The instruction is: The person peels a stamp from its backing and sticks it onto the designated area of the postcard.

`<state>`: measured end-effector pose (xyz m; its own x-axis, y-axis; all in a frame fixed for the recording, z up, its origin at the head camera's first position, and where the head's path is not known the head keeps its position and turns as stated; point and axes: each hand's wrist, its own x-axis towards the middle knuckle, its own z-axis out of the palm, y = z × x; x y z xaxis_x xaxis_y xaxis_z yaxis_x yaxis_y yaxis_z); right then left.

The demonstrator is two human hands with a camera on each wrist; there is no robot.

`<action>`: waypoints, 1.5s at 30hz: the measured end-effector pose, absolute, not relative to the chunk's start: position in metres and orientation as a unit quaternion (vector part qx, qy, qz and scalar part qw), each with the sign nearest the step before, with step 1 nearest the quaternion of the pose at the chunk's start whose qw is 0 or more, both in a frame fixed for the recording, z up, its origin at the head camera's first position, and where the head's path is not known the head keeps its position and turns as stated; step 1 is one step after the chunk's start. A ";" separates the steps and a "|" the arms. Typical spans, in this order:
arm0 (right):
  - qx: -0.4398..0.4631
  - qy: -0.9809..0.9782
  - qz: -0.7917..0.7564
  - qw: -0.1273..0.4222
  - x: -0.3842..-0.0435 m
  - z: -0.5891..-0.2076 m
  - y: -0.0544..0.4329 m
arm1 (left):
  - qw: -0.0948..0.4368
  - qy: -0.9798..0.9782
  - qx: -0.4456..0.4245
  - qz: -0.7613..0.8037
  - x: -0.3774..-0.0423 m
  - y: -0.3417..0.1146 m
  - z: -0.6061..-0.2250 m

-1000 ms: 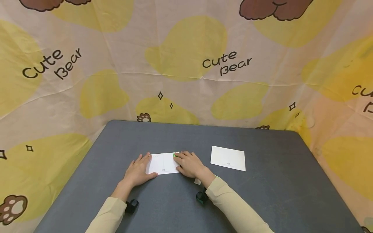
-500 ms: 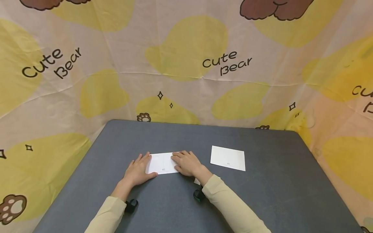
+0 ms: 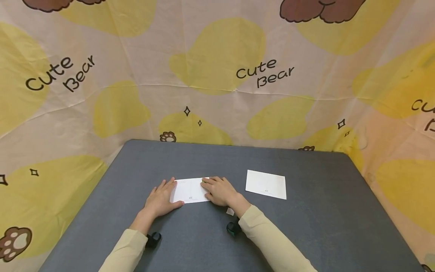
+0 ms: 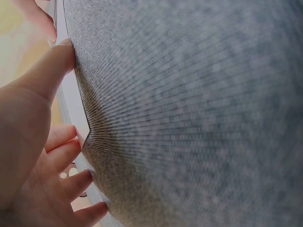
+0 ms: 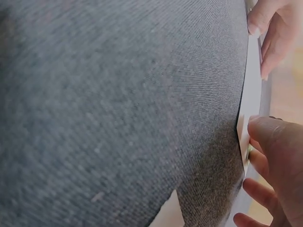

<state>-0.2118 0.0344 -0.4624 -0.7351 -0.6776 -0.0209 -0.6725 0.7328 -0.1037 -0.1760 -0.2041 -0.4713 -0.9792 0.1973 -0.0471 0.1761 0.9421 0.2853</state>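
A white postcard (image 3: 185,190) with a thin dividing line and small print lies flat on the dark grey table. My left hand (image 3: 161,198) rests at its left end, fingers spread, the thumb on the near edge (image 4: 68,47). My right hand (image 3: 221,190) presses its extended fingertips on the right end. A small green sticker (image 5: 249,148) at that card's upper right corner is mostly hidden under those fingers. Beneath my right wrist sits a small white paper scrap (image 3: 230,212), also visible at the bottom of the right wrist view.
A second white card (image 3: 266,184) lies farther right on the table (image 3: 190,241). Behind the table hangs a yellow-patterned cloth (image 3: 217,56) with bear lettering. Dark wrist bands (image 3: 153,240) sit on both forearms.
My right fingers slide slightly left over the green sticker, covering most of it, then shift slightly back right. The left hand and both cards stay in place.
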 end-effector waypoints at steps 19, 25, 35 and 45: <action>-0.365 0.929 -0.055 0.017 -0.211 -0.466 0.042 | 0.032 0.985 0.093 0.140 -0.177 -0.203 -0.473; -0.367 0.929 -0.053 0.006 -0.212 -0.466 0.046 | 0.038 0.986 0.088 0.138 -0.177 -0.202 -0.472; -0.375 0.926 -0.050 0.011 -0.212 -0.464 0.049 | 0.034 0.986 0.090 0.136 -0.175 -0.202 -0.471; -0.371 0.926 -0.061 0.040 -0.214 -0.462 0.050 | 0.031 0.986 0.092 0.138 -0.175 -0.201 -0.470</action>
